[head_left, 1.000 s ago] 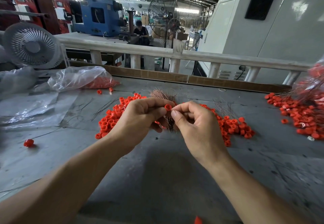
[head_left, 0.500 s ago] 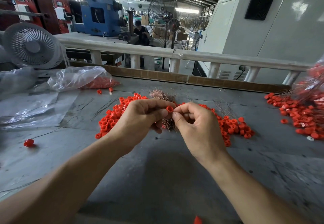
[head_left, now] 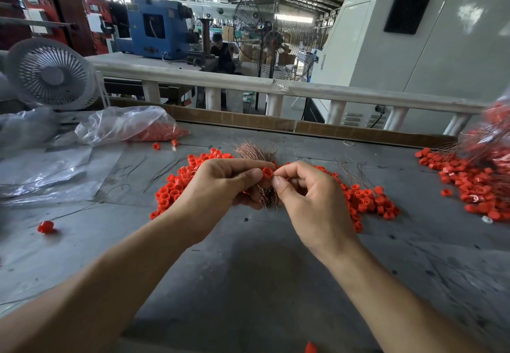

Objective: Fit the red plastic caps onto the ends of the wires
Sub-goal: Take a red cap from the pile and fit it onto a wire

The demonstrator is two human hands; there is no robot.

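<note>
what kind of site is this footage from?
Most likely a factory floor, at a manual assembly bench: a blue machine and pedestal fan stand behind it, with loose red caps piled on the worktable.

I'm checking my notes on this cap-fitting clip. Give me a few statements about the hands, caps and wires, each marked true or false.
1. The left hand pinches a red cap between thumb and forefinger. True.
2. The right hand lies flat on the table. False: it is raised, its fingertips pinched together right beside the cap.
3. A wire bundle sticks up behind the hands. True.
4. The loose caps on the table are blue. False: they are red.
5. A clear bag with red caps inside lies at the table's far left. True.
6. A lone cap lies near the table's right edge. False: it lies at the left.
</note>
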